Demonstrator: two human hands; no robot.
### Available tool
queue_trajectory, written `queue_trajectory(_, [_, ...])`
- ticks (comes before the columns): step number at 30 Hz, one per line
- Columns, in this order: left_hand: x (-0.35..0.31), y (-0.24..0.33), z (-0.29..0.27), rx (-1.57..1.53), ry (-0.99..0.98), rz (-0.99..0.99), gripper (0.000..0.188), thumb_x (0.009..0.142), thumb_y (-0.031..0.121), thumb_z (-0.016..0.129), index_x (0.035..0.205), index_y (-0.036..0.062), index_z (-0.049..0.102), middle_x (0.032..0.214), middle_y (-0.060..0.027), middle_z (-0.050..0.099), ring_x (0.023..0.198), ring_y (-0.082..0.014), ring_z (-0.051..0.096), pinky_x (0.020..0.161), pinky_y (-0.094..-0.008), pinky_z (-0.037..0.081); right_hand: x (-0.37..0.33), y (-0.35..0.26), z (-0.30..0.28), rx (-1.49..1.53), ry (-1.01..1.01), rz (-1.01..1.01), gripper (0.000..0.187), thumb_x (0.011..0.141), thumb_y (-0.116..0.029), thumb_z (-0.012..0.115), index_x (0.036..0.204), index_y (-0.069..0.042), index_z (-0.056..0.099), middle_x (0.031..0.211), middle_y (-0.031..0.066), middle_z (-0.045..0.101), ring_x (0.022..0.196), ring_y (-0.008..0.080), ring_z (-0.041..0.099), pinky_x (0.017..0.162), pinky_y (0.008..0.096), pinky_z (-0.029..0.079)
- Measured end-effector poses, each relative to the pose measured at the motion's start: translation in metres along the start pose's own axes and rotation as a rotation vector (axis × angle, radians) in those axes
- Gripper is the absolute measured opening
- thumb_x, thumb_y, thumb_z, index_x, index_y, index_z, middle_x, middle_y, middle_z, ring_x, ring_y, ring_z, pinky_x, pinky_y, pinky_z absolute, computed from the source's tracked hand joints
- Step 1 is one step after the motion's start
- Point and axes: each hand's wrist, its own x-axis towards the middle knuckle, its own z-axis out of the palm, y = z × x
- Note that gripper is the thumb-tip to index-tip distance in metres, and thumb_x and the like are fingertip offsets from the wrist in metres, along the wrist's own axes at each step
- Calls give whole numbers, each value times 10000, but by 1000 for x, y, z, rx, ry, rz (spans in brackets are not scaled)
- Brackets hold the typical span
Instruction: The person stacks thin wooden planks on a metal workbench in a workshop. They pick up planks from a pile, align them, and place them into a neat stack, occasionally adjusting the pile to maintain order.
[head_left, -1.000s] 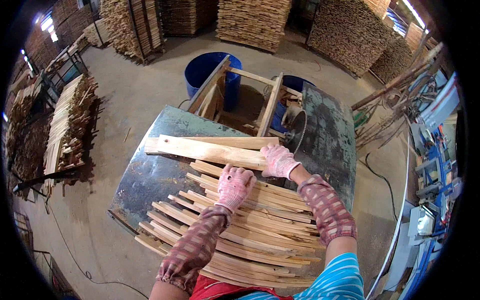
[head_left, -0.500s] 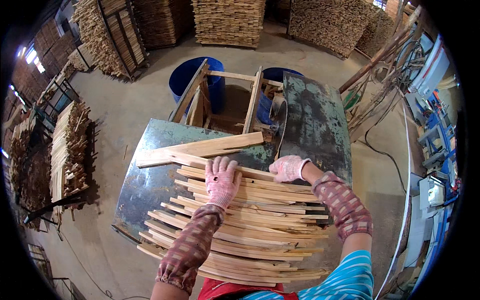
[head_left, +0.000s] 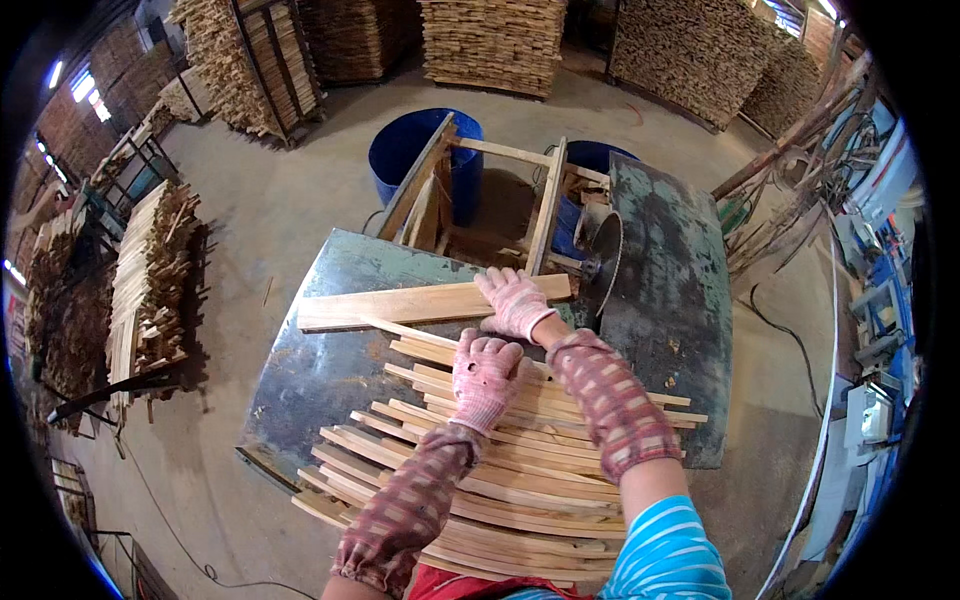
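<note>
My left hand (head_left: 487, 378), in a pink knit glove with a small hole, curls over the nearest-to-blade wooden strip (head_left: 395, 327) at the far side of a spread of strips. My right hand (head_left: 516, 303), gloved alike, lies over a wide wooden board (head_left: 400, 305), thumb at its near edge and fingers across its top. The board lies crosswise on the dark metal saw table (head_left: 320, 375). Right of the board stands a round saw blade (head_left: 608, 262). Many loose wooden strips (head_left: 540, 490) fan out between my forearms and body.
Beyond the table are a wooden frame (head_left: 548, 205) and blue barrels (head_left: 400, 160). A raised metal panel (head_left: 665, 300) covers the table's right side. Stacked wood (head_left: 150, 280) stands left, with tall stacks (head_left: 490, 45) at the back. Poles and cables (head_left: 800, 165) lean at the right.
My right hand has left the end of the strip and moved left and away onto the wide board, which now lies straighter. My left hand's fingers have curled in. The saw blade has come into sight.
</note>
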Motion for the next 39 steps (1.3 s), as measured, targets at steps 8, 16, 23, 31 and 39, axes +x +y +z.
queue_trajectory(8, [2, 1, -2, -25, -17, -53, 185, 858, 321, 743, 931, 151, 743, 938, -91, 718, 1004, -320, 646, 1060, -492, 424, -33, 10, -38, -52, -312, -17, 596, 781, -457, 790, 1202, -70, 622, 1144, 181, 693, 1125, 336, 675, 950, 453, 542])
queue_trajectory(16, [9, 2, 3, 46, 76, -70, 134, 861, 272, 720, 811, 149, 727, 859, -76, 703, 892, -313, 646, 907, -472, 456, -126, 85, -67, -9, -421, 191, 631, 769, -479, 759, 1194, -23, 664, 1218, 207, 669, 1127, 367, 664, 943, 464, 550])
queue_trajectory(23, [10, 6, 4, 110, 6, -74, 154, 879, 274, 712, 857, 127, 753, 880, -89, 711, 941, -337, 635, 960, -470, 457, -163, 150, -13, 480, -264, -15, 181, 969, -37, 501, 979, -9, 679, 940, 122, 711, 844, 264, 672, 768, 347, 499])
queue_trajectory(31, [14, 17, 7, 114, -8, -49, 166, 898, 255, 696, 840, 107, 742, 891, -104, 714, 914, -346, 641, 929, -462, 477, -170, 165, 25, 297, 70, -372, 219, 970, -186, 535, 985, -33, 692, 972, 188, 724, 907, 376, 691, 807, 414, 524])
queue_trajectory(39, [8, 4, 11, 255, -12, -169, 508, 875, 327, 733, 1321, 115, 616, 1321, -169, 615, 1270, -381, 537, 1136, -513, 366, -197, 151, -45, 610, -483, 247, 389, 767, -286, 703, 1078, -57, 758, 969, 168, 751, 862, 327, 679, 791, 444, 517])
